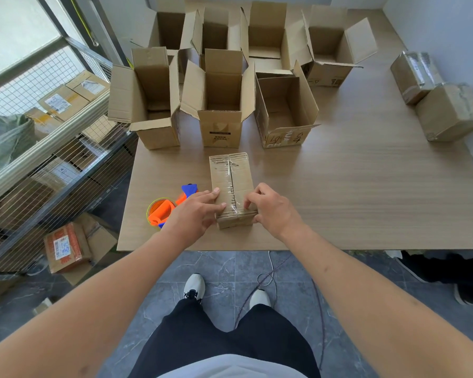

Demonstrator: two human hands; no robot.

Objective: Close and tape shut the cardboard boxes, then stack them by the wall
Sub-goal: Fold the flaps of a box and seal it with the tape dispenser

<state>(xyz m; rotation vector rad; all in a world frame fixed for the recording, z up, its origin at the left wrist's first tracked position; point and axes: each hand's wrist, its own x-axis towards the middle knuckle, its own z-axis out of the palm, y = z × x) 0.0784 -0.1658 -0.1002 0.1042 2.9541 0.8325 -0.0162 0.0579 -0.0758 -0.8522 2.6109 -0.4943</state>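
A closed cardboard box (231, 181) lies near the front edge of the wooden table (366, 192), with clear tape running along its top seam. My left hand (194, 211) presses flat on the box's near left side. Against the near right corner rests my right hand (271, 211), its fingers curled over the top edge and its thumb on the end face. An orange and blue tape dispenser (167, 208) lies on the table just left of my left hand. Two taped boxes (437, 96) sit by the wall at the far right.
Several open cardboard boxes (219, 99) stand in rows across the back of the table. A wire mesh cage (52, 159) with parcels runs along the left. A cable (268, 279) trails on the tiled floor by my feet. Another person's dark shoes (448, 274) show at right.
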